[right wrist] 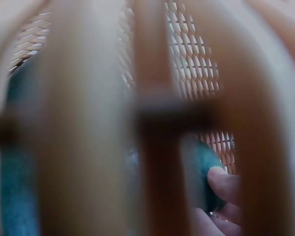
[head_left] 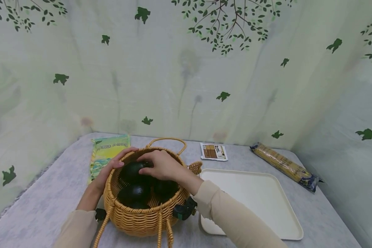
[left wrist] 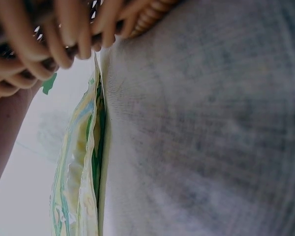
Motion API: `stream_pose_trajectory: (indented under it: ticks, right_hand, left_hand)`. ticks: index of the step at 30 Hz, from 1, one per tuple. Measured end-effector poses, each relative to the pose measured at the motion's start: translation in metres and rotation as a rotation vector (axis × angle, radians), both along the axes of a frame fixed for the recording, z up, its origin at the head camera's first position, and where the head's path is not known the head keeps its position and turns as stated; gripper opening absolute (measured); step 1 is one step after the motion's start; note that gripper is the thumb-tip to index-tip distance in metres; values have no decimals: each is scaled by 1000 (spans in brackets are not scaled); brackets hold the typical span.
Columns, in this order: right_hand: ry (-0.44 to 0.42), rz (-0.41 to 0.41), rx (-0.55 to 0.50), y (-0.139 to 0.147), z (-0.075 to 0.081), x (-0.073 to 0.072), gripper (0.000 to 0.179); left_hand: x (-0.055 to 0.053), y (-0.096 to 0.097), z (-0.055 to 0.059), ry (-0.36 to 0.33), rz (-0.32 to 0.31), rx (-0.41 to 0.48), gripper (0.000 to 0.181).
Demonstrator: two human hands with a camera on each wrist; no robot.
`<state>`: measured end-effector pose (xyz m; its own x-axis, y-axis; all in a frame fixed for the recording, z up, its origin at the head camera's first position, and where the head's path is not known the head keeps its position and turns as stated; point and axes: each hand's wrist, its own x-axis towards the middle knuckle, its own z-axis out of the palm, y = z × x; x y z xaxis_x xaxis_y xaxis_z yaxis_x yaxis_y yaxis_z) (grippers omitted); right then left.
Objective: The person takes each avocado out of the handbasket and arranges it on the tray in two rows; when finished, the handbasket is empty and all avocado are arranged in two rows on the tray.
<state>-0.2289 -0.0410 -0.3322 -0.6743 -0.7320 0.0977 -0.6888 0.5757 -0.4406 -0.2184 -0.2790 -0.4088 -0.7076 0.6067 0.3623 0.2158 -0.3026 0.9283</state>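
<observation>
Reaching down into a round tan wicker basket (head_left: 136, 220) with the right hand (head_left: 164, 165) and gripping there, between thumb and fingers, a glossy dark green rounded object (head_left: 131, 174), at eleven o'clock inside the rim. Holding the basket's rim at ten o'clock with the left hand (head_left: 113, 167), thumb over the edge, other fingers partly hidden. Close by in the same basket, at seven o'clock, a second dark green piece (head_left: 134, 193); at four, a third dark green piece (head_left: 166, 189).

Lying on a pale grey mottled table (head_left: 65, 186), clockwise about the basket: at two o'clock, a small flat brown and white packet (head_left: 215, 152); farther out, between two and three, a long gold packet with dark blue ends (head_left: 279, 163); at three, just beside the basket, a white rectangular tray with rounded corners (head_left: 263, 196), partly hidden by the cream right sleeve (head_left: 232, 215); between ten and eleven, a yellow and green printed bag (head_left: 110, 155). Hanging behind at twelve, a pale leaf-printed cloth (head_left: 167, 75).
</observation>
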Motion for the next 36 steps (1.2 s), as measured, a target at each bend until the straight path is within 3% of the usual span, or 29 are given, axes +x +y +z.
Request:
stream_pose_trajectory:
  ticks: [11,23,36]
  right_hand:
    - [-18,-12,-53,3,5,7,38]
    - [-68,28,-147,21,11,22,37]
    - [-179,18,-334,49,10,38,38]
  left_hand:
    - [-1,1,0,24,-27,31,60]
    - [2,2,3,-39,-52,34,61]
    - [0,-1,-1,-72,2,10,58]
